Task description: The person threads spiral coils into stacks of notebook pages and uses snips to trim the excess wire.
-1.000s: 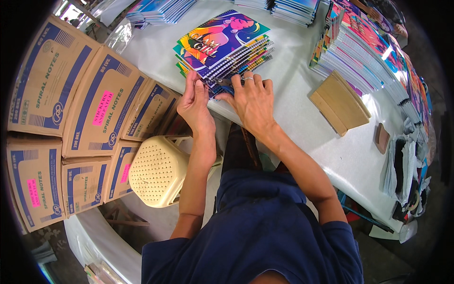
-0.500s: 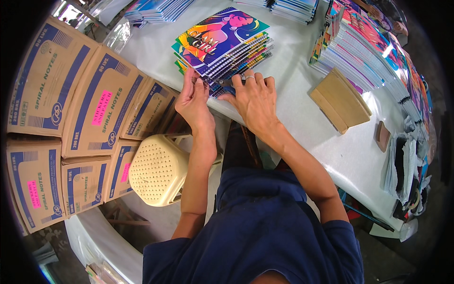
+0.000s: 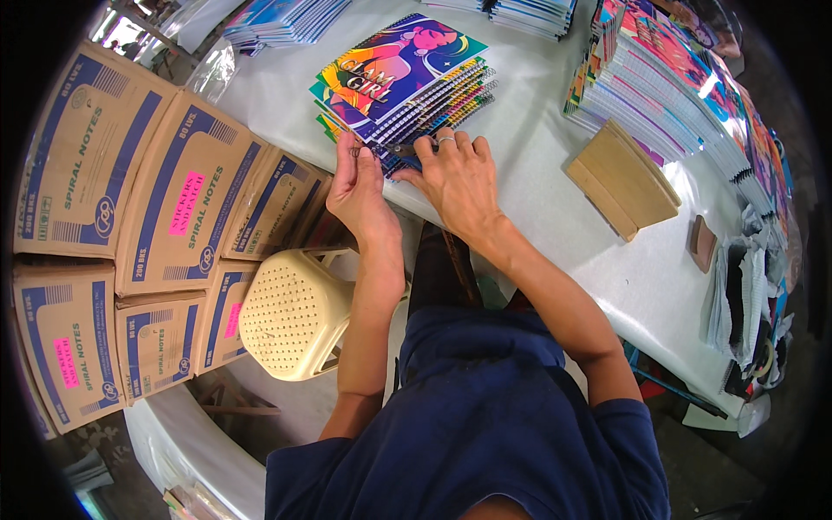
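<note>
A stack of spiral notebooks (image 3: 399, 74) with colourful covers lies near the table edge in front of me, its wire coils facing me and to the right. At the stack's near corner, my left hand (image 3: 366, 201) is closed, fingertips pinching what looks like the end of a dark wire coil (image 3: 354, 151). My right hand (image 3: 464, 180) curls around small pliers (image 3: 400, 149) with dark blue handles. Their metal jaws point left, toward the left fingertips, right beside the coils. The fingers partly hide the handles.
Cartons (image 3: 186, 186) are piled at the left, beside a cream plastic stool (image 3: 295, 312). On the white table (image 3: 537, 208) stand a brown cardboard piece (image 3: 620, 182), a small brown block (image 3: 702, 243) and long rows of notebooks (image 3: 667, 104) at the right. More notebook stacks (image 3: 282, 22) lie at the back.
Both hands stay at the stack's near corner. The pliers' jaws now show more plainly between the hands. The whole view has shifted slightly.
</note>
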### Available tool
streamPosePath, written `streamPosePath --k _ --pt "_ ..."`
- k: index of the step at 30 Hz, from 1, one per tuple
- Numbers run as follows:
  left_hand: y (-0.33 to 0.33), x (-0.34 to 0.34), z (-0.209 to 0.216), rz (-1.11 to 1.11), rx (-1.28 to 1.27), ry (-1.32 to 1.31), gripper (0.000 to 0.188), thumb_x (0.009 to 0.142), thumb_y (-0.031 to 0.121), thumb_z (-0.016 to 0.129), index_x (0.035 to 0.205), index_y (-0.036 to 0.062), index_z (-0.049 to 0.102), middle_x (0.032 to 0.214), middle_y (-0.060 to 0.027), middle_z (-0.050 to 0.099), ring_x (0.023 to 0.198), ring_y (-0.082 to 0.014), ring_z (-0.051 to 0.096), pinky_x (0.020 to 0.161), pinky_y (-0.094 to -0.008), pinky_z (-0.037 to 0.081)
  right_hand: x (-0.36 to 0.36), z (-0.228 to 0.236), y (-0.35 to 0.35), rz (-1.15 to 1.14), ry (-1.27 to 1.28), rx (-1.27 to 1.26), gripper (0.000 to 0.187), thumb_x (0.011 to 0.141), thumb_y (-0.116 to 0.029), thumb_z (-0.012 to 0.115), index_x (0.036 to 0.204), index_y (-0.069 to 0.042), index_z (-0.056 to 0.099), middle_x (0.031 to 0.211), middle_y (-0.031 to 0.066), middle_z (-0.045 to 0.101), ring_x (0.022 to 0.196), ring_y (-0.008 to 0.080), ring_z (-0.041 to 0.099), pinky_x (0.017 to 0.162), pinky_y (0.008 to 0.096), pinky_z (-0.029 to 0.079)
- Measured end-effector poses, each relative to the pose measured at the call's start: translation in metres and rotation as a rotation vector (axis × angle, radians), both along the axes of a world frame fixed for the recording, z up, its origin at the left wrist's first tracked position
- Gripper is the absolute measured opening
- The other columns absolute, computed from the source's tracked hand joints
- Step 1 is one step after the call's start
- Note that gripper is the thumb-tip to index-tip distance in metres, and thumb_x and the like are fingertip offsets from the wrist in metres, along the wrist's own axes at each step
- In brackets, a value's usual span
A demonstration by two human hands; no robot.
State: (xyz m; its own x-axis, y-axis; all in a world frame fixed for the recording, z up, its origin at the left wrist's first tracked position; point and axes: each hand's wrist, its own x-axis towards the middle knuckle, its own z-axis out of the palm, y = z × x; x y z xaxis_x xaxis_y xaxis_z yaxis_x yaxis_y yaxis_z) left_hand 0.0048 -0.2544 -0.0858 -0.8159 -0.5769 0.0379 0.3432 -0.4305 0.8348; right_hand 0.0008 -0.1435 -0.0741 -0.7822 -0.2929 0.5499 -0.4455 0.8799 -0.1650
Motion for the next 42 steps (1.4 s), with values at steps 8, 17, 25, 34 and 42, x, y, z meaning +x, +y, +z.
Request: streamPosePath --k 8,17,25,34,42 --pt "0.002 -0.002 0.001 -0.009 -0.042 0.007 0.041 0.092 -0.005 0.054 0.133 -0.0033 0.049 0.125 -0.011 0.058 0.1 -0.0093 0.058 0.083 -0.0211 0.047 -0.002 0.008 -0.001 -0.023 -0.281 -0.026 0.038 0.081 -0.043 0.067 0.084 -0.006 0.062 0.078 0.0097 0.063 0.076 0.026 0.061 0.067 0.0378 0.045" --pt "-0.017 -0.004 -0.009 -0.07 0.161 -0.02 0.045 0.092 0.001 0.058 0.136 0.0012 0.046 0.134 -0.0083 0.052 0.112 -0.0139 0.056 0.091 -0.0246 0.049 0.01 -0.01 0.012 -0.067 -0.036 -0.032 0.049 0.081 -0.054 0.062 0.088 -0.005 0.061 0.078 0.0116 0.062 0.073 0.0278 0.063 0.062 0.0383 0.046" --pt "-0.055 -0.008 -0.063 -0.374 0.703 0.249 0.037 0.098 0.008 0.048 0.135 0.0041 0.046 0.132 -0.0104 0.054 0.124 -0.0212 0.05 0.104 -0.0282 0.046 0.019 -0.025 0.002 -0.069 -0.115 -0.039 0.048 0.08 -0.051 0.064 0.088 -0.004 0.062 0.083 0.0122 0.061 0.078 0.0268 0.061 0.066 0.0386 0.044" --pt "-0.059 0.004 -0.078 -0.415 0.813 0.278 0.035 0.099 0.021 0.049 0.131 0.0056 0.051 0.131 -0.0073 0.056 0.131 -0.0266 0.044 0.103 -0.0312 0.047 0.015 -0.021 -0.004 -0.033 0.009 -0.026 0.043 0.079 -0.047 0.067 0.09 -0.005 0.062 0.084 0.011 0.06 0.08 0.0257 0.057 0.068 0.0383 0.04" --pt "-0.026 0.023 -0.05 -0.165 0.799 0.09 0.042 0.093 0.013 0.06 0.133 0.0086 0.049 0.132 -0.0045 0.053 0.127 -0.0247 0.048 0.107 -0.0382 0.043 0.014 -0.022 -0.002 -0.041 0.01 0.002 0.042 0.08 -0.045 0.067 0.09 -0.006 0.061 0.085 0.011 0.061 0.081 0.0256 0.057 0.068 0.0378 0.04"
